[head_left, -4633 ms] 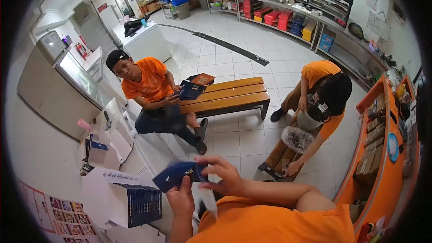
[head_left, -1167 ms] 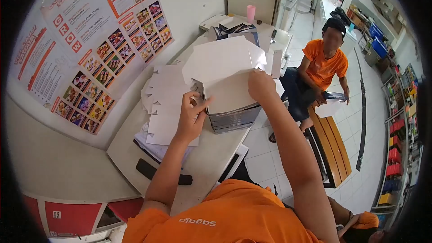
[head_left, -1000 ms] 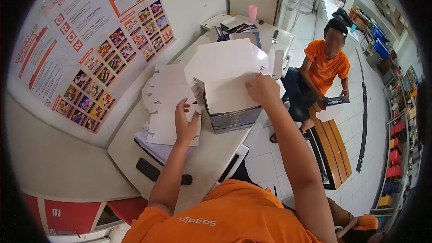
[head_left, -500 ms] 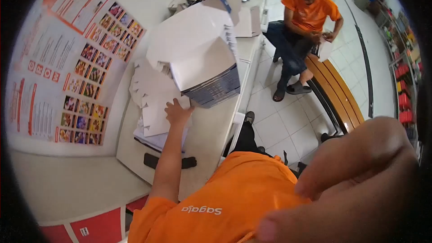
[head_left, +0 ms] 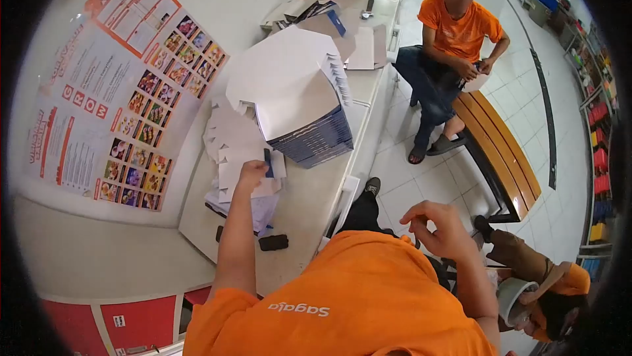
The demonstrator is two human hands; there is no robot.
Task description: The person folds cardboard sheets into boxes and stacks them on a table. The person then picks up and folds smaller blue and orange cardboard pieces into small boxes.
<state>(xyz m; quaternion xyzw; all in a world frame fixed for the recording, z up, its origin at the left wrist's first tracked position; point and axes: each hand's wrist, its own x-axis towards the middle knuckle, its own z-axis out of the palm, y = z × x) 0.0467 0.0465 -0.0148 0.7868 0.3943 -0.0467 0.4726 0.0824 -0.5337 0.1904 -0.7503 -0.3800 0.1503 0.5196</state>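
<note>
Flat white cartons (head_left: pixel 238 152) lie in a loose pile near the counter's (head_left: pixel 309 208) wall-side edge, beside a taller stack (head_left: pixel 304 109). The left hand (head_left: pixel 252 173), arm stretched forward, grips one sheet's edge. The right hand (head_left: pixel 442 227) hovers off the counter, fingers loosely curled, empty.

A flat white carton blank (head_left: pixel 247 171) lies atop the loose pile.

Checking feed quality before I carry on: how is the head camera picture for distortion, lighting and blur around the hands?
Head view: strong fisheye, black corners, the counter edge and bench bowed. Lighting is even and bright, with no harsh glare; the white card sheets look nearly washed out. The left hand on those sheets is reasonably sharp; the right hand, raised over the lap, is slightly soft.
</note>
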